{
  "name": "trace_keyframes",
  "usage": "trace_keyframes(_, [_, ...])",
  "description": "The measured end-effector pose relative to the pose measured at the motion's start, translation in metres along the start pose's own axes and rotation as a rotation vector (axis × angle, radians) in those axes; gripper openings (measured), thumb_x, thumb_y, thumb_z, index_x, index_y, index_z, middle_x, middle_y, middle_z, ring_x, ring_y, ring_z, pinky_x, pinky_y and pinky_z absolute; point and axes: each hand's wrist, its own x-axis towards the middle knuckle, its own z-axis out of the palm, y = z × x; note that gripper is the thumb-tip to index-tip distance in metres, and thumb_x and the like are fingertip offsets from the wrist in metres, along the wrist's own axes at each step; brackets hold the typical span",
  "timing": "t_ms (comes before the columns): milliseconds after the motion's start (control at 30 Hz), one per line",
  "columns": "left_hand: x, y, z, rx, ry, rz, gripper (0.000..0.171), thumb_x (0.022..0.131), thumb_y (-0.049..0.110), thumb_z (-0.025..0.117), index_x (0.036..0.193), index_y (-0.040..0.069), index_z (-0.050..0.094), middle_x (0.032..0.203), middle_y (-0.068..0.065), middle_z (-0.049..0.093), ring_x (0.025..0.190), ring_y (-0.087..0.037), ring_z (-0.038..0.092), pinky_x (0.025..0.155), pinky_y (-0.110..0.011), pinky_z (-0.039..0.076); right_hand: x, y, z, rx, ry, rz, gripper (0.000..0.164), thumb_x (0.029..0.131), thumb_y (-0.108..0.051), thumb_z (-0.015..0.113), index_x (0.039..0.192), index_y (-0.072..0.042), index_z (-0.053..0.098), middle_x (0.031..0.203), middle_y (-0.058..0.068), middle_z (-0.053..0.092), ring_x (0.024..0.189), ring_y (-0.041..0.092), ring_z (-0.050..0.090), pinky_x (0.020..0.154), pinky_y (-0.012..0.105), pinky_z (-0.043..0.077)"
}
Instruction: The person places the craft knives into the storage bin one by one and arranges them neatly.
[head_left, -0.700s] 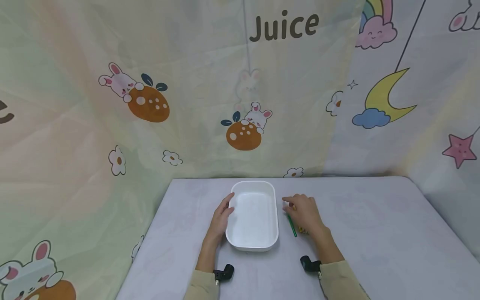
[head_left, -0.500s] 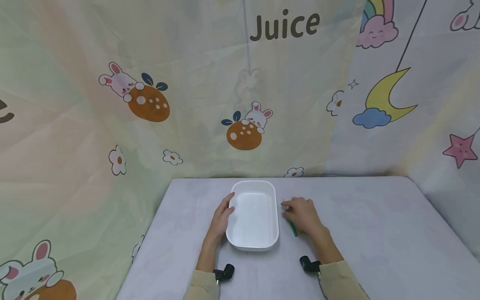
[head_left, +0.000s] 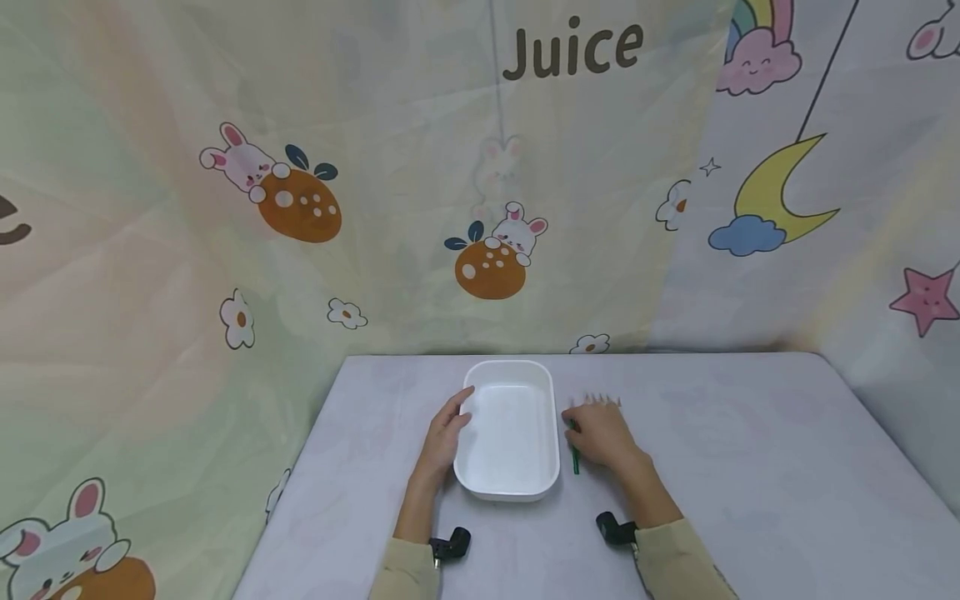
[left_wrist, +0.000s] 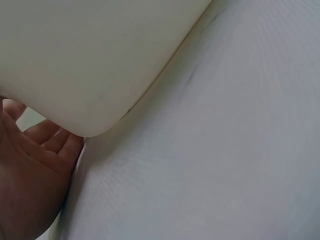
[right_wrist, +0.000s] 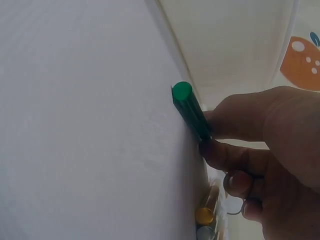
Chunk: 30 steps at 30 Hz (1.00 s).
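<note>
A white rectangular tray lies on the table in the head view. My left hand holds its left side, index fingertip and thumb over the rim; in the left wrist view the fingers reach behind the tray's corner. Right of the tray, my right hand pinches a green coloured pencil between thumb and index finger. The right wrist view shows the pencil's flat green end pointing toward the camera. Several more coloured pencils lie under the right hand, their tips showing beyond the knuckles.
A white cloth covers the table, which ends at a patterned fabric backdrop at the back. A black wrist camera sits on the left wrist, another wrist camera on the right.
My right hand has come slightly nearer, over the pencils, and its fingers have closed on the green one, which now stands straighter. Pencil tips have come into view. The left hand stays on the tray.
</note>
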Motion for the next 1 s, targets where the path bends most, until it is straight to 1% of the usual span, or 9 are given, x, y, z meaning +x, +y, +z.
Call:
trace_keyframes(67, [-0.0002,-0.0003,-0.0006,-0.008,-0.001,0.012,0.045,0.107,0.019,0.048,0.149,0.031,0.057,0.167,0.004,0.039,0.161,-0.024,0.024,0.132,-0.052,0.016,0.0004,-0.0014,-0.0005,0.006,-0.007,0.003,0.028,0.086,-0.015,0.077,0.114,-0.009,0.079,0.077,0.0,0.072,0.071,0.017,0.058,0.084,0.049,0.053])
trace_keyframes(133, [-0.0001,-0.0005,-0.0009,-0.018,0.002,0.025,0.045,0.107,0.02,0.048,0.15,0.029,0.057,0.165,0.005,0.042,0.16,-0.022,0.026,0.132,-0.05,0.017,0.0007,-0.002,-0.0005,0.014,-0.009,0.016,0.03,0.085,-0.014,0.076,0.114,-0.008,0.079,0.078,0.0,0.072,0.069,0.016,0.054,0.083,0.048,0.053])
trace_keyframes(333, [0.0002,-0.0012,0.0,-0.037,0.01,0.061,0.045,0.109,0.02,0.046,0.153,0.022,0.054,0.163,0.007,0.045,0.158,-0.019,0.029,0.132,-0.046,0.018,0.0016,-0.0016,0.0013,0.036,-0.002,0.063,0.034,0.084,-0.015,0.076,0.117,-0.008,0.078,0.103,0.008,0.08,0.08,0.019,0.059,0.1,0.057,0.052])
trace_keyframes(533, [-0.0002,-0.002,0.0016,-0.048,0.015,0.067,0.045,0.108,0.017,0.047,0.152,0.022,0.055,0.163,0.005,0.045,0.158,-0.02,0.029,0.132,-0.047,0.018,0.0004,-0.0017,0.0015,0.043,0.058,0.073,0.033,0.083,-0.015,0.077,0.116,-0.009,0.078,0.098,0.006,0.079,0.08,0.021,0.06,0.091,0.055,0.056])
trace_keyframes(667, [-0.0004,-0.0044,0.0021,-0.041,0.017,0.054,0.045,0.108,0.017,0.048,0.151,0.023,0.056,0.163,0.005,0.045,0.158,-0.02,0.03,0.132,-0.047,0.019,-0.0014,-0.0026,0.0013,0.069,0.102,0.098,0.036,0.084,-0.015,0.076,0.12,-0.01,0.077,0.106,0.009,0.079,0.083,0.022,0.061,0.091,0.055,0.057])
trace_keyframes(800, [-0.0001,-0.0036,0.0007,-0.053,0.028,0.046,0.043,0.108,0.02,0.048,0.15,0.021,0.057,0.161,0.004,0.047,0.157,-0.022,0.032,0.131,-0.047,0.02,-0.0004,-0.0035,-0.0006,0.159,0.122,0.133,0.039,0.086,-0.014,0.072,0.125,-0.011,0.075,0.082,0.004,0.073,0.072,0.02,0.056,0.07,0.043,0.055])
trace_keyframes(867, [-0.0001,-0.0018,0.0002,-0.064,0.037,0.044,0.042,0.108,0.022,0.047,0.149,0.02,0.058,0.161,0.003,0.048,0.157,-0.023,0.033,0.131,-0.047,0.021,0.0009,-0.0034,-0.002,0.218,0.136,0.137,0.04,0.087,-0.012,0.069,0.127,-0.011,0.073,0.071,0.0,0.064,0.066,0.018,0.052,0.06,0.034,0.047])
trace_keyframes(933, [0.0001,-0.0013,0.0,-0.073,0.045,0.04,0.042,0.109,0.024,0.047,0.148,0.021,0.059,0.16,0.003,0.049,0.156,-0.023,0.034,0.131,-0.047,0.022,0.002,-0.003,-0.0031,0.281,0.151,0.139,0.041,0.089,-0.01,0.066,0.13,-0.011,0.072,0.068,0.0,0.059,0.063,0.017,0.049,0.055,0.029,0.04])
trace_keyframes(1000, [-0.0004,-0.0011,0.0003,-0.081,0.044,0.035,0.041,0.109,0.025,0.046,0.148,0.021,0.059,0.161,0.003,0.048,0.156,-0.023,0.034,0.131,-0.048,0.022,0.0023,-0.0027,-0.0045,0.336,0.167,0.139,0.041,0.092,-0.009,0.064,0.132,-0.011,0.071,0.073,0.0,0.059,0.064,0.016,0.048,0.055,0.027,0.039])
